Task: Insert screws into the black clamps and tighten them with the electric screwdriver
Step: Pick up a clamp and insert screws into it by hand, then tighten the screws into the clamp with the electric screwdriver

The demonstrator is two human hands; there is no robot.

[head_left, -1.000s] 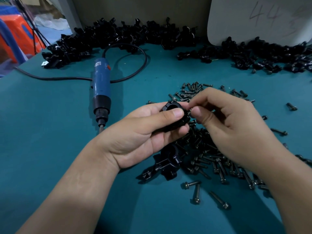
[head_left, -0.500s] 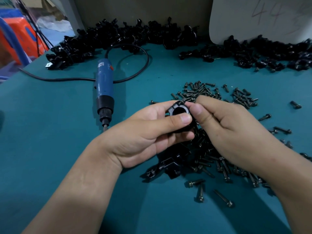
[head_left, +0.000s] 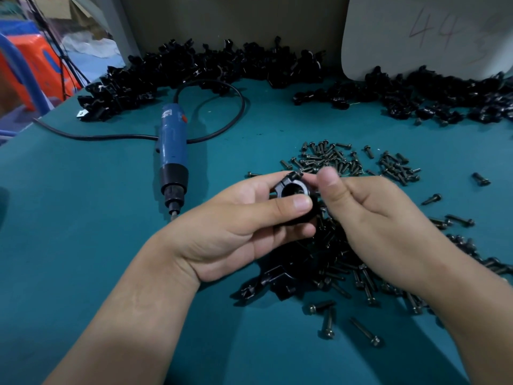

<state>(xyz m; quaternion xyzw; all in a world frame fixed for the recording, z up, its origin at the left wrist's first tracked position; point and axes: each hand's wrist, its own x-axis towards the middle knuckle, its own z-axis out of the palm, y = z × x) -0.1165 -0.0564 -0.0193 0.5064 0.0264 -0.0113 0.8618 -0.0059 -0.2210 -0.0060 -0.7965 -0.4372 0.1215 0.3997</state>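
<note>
My left hand (head_left: 236, 229) grips a black clamp (head_left: 294, 191) between thumb and fingers, its round bore facing me. My right hand (head_left: 374, 218) has its fingers curled, with thumb and forefinger pinching a small screw (head_left: 298, 173) at the clamp's top ear; the fingertips are blurred. The blue electric screwdriver (head_left: 173, 151) lies on the teal table (head_left: 83, 218) to the left of my hands, bit towards me, with nobody holding it. Loose screws (head_left: 327, 159) lie just beyond my hands, and more screws (head_left: 361, 284) are spread under my right wrist.
Two other black clamps (head_left: 277, 282) lie on the table under my hands. Heaps of black clamps run along the back left (head_left: 194, 68) and back right (head_left: 416, 95). The screwdriver's black cable (head_left: 238, 107) loops behind it. A white board (head_left: 416, 31) leans at the back right.
The clamp has turned in my left hand so its bore faces me. My right fingertips have shifted from its right side up to its top ear.
</note>
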